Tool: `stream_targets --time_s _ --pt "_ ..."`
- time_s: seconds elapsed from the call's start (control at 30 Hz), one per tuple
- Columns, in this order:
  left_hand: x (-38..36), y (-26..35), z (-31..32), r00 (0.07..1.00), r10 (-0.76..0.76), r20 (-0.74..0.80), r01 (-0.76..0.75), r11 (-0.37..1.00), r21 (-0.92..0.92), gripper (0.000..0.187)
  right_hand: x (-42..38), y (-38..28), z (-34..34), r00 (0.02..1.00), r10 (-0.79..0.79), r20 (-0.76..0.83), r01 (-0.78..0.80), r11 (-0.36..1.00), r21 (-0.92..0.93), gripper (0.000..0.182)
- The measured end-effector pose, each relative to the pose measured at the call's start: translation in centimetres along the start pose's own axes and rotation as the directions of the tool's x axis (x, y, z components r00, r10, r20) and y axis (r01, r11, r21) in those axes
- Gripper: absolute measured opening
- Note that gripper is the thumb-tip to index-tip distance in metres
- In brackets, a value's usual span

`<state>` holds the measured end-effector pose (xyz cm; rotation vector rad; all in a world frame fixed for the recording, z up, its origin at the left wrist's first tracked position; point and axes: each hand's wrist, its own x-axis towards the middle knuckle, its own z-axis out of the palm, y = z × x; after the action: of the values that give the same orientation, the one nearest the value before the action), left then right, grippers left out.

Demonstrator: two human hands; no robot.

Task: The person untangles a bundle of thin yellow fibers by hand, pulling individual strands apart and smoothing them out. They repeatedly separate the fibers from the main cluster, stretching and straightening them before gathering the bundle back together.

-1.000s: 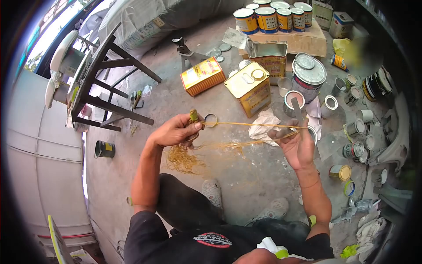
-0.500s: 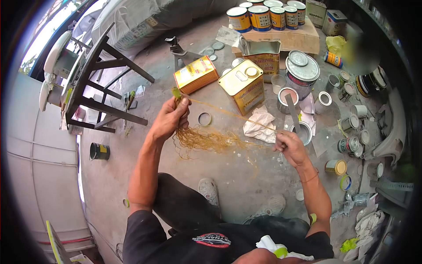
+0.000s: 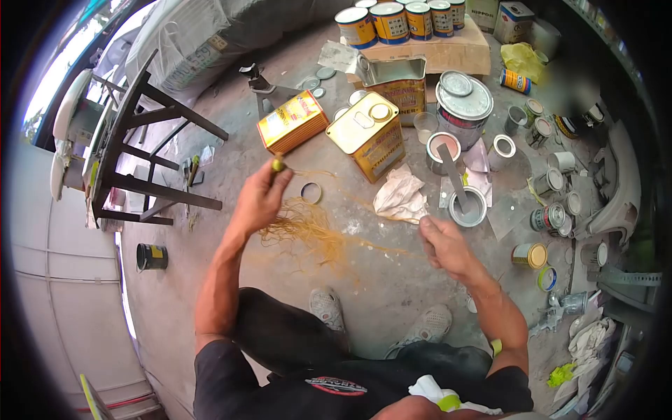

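My left hand is closed around the top of a bundle of long golden-brown strands, with a yellow-green wrapped end showing above the fingers. The loose, curly strands hang below that hand and trail to the right, blurred. My right hand is closed, thumb against curled fingers; strand tips reach close to it, but I cannot make out what lies in its grip. Just beyond it are a crumpled white cloth and an open can of grey paint with a flat stick over it.
A yellow thinner tin stands ahead, beside a tin lying on its side. Large paint can and several small cans fill the right side. A dark metal stand is at left; a cardboard box bears cans at the back.
My view has shifted slightly, so the surroundings sit further left. The strand stretched tight between my hands has gone slack and blurred. My right hand has turned and dropped a little.
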<state>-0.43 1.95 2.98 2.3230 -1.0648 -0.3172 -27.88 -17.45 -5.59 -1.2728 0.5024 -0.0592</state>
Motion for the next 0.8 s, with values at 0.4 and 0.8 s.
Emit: stream_targets --time_s 0.4,0.8 --pt "-0.1 0.7 1.3 0.956 -0.112 0.272 0.289 0.537 -0.792 0.029 2.3 -0.9 0.0 0.990 -0.127 -0.057 0.137 0.967 0.215 0.019" --pt "-3.7 4.2 12.7 0.645 0.390 0.657 0.218 0.730 -0.648 0.037 4.2 -4.4 3.5 0.983 -0.151 -0.102 0.177 0.653 0.737 0.024"
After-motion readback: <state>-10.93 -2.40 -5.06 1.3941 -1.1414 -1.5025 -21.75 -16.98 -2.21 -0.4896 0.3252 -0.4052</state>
